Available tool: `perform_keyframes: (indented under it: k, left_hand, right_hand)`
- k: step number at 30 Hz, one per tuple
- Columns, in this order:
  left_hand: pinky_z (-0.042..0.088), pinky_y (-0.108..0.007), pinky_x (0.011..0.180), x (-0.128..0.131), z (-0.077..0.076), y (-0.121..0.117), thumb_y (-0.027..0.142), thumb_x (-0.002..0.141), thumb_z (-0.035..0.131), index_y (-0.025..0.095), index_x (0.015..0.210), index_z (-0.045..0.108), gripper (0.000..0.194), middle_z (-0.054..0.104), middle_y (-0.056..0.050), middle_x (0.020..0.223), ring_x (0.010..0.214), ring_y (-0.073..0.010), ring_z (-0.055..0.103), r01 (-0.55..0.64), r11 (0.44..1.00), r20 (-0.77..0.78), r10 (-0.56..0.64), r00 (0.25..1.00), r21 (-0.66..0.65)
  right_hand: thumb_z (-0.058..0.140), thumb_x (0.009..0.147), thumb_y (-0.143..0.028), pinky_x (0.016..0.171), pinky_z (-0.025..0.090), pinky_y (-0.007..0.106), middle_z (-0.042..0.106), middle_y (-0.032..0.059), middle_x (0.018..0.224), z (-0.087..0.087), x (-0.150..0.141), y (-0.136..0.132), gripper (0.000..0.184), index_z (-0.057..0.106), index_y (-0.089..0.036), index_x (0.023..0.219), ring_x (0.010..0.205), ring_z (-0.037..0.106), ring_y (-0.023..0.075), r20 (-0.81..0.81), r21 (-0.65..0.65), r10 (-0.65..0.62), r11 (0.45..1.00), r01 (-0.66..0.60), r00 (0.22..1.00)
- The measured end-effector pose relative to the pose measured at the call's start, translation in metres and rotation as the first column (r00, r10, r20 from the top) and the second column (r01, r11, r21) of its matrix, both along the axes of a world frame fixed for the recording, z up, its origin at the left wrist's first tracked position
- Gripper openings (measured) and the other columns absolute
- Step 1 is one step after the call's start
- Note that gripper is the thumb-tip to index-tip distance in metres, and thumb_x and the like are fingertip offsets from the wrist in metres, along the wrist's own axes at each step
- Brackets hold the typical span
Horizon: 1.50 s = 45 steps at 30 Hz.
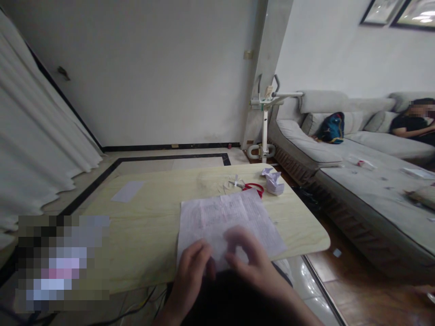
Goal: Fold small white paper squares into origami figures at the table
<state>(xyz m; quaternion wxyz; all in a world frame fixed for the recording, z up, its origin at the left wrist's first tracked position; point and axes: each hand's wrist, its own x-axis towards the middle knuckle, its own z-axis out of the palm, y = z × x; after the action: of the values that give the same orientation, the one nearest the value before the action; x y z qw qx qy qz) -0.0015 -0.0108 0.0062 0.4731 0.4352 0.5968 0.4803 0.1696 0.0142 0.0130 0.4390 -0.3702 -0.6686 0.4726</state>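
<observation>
A creased, printed sheet of paper [220, 215] lies spread at the near edge of the wooden table, right in front of me. My left hand [197, 260] is at its lower left part, fingers bent and close together; what they pinch, if anything, is hidden. Over the lower right part is my right hand [246, 253], blurred, its thumb and forefinger curved with a gap between them. Red-handled scissors [253, 188] rest just beyond the sheet, their handles partly covered by its far edge. Beside them sits crumpled paper [273, 182].
Thin paper scraps [226, 183] are scattered near the scissor blades. A small flat paper [128, 191] lies at the left of the table [146, 235]. A blurred-out patch covers the lower left. To the right are a sofa [367, 172] with a seated person and exercise equipment [265, 122].
</observation>
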Motion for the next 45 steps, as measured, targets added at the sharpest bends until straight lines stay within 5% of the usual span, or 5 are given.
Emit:
perform_keyframes:
  k: [17, 25, 29, 37, 45]
  left_hand:
    - [0.059, -0.034, 0.077, -0.003, -0.035, -0.008, 0.044, 0.074, 0.065, 0.021, 0.084, 0.071, 0.025, 0.076, -0.008, 0.088, 0.086, -0.0262, 0.071, -0.104, 0.991, -0.094, 0.111, 0.989, 0.078]
    - [0.057, -0.027, 0.065, 0.001, -0.022, -0.004, 0.038, 0.080, 0.066, 0.021, 0.097, 0.064, 0.023, 0.071, -0.002, 0.080, 0.072, -0.0190, 0.067, 0.139, 0.964, -0.194, -0.095, 0.976, 0.226]
    - [0.058, -0.028, 0.070, 0.000, -0.019, 0.000, 0.027, 0.081, 0.065, 0.022, 0.103, 0.062, 0.023, 0.072, -0.005, 0.094, 0.081, -0.0194, 0.070, 0.074, 0.939, -0.209, -0.002, 0.978, 0.336]
    - [0.055, -0.023, 0.063, -0.001, -0.009, -0.002, 0.020, 0.086, 0.061, 0.021, 0.078, 0.068, 0.011, 0.070, -0.001, 0.070, 0.064, -0.0158, 0.068, 0.197, 0.879, -0.316, -0.057, 0.947, 0.433]
    - [0.056, -0.022, 0.063, -0.004, -0.006, -0.004, 0.018, 0.086, 0.060, 0.022, 0.080, 0.069, 0.011, 0.073, 0.000, 0.072, 0.067, -0.0163, 0.070, 0.061, 0.883, -0.237, 0.057, 0.970, 0.465]
  right_hand:
    - [0.061, 0.089, -0.023, 0.078, 0.046, 0.031, 0.059, 0.0018, 0.082, 0.001, -0.009, 0.000, 0.010, 0.063, -0.020, 0.080, 0.082, 0.056, 0.0183, -0.036, 0.089, -0.008, 0.996, 0.011, 0.999]
    - [0.060, 0.090, -0.039, 0.073, 0.045, 0.030, 0.057, 0.0017, 0.080, -0.010, -0.011, 0.002, 0.024, 0.059, -0.020, 0.075, 0.077, 0.053, 0.0180, -0.128, -0.007, -0.036, 0.999, 0.035, 0.991]
    - [0.060, 0.090, -0.042, 0.071, 0.044, 0.029, 0.056, 0.0011, 0.078, -0.013, -0.012, 0.002, 0.027, 0.058, -0.020, 0.074, 0.075, 0.052, 0.0177, -0.136, -0.030, -0.059, 0.998, 0.056, 0.989]
    - [0.060, 0.090, -0.037, 0.069, 0.044, 0.028, 0.056, 0.0009, 0.077, -0.014, -0.010, 0.004, 0.023, 0.057, -0.020, 0.074, 0.074, 0.053, 0.0173, -0.143, -0.015, -0.087, 0.996, 0.085, 0.986]
    - [0.068, 0.081, -0.028, 0.073, 0.048, 0.030, 0.063, 0.0025, 0.085, -0.015, -0.008, 0.003, 0.015, 0.063, -0.021, 0.094, 0.079, 0.059, 0.0188, -0.130, -0.071, -0.124, 0.991, 0.116, 0.984]
